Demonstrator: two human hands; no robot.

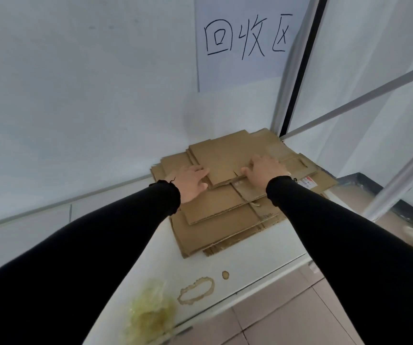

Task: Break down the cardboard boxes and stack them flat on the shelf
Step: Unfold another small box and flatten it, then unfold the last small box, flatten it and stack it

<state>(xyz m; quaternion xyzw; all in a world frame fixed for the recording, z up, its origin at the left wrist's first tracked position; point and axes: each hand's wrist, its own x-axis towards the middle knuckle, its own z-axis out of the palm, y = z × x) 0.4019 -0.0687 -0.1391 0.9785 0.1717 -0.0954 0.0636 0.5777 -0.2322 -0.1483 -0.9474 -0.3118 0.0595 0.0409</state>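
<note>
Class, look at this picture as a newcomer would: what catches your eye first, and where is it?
Two hands, left hand and right hand, press on a pile of flattened cardboard at the centre of a white shelf. Above, a handwritten sign hangs on the wall; stains mark the shelf's near edge.

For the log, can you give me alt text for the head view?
Both hands, the left hand and the right hand, rest on the top sheet of a stack of flattened cardboard on a white shelf. A handwritten paper sign hangs on the wall behind.
</note>
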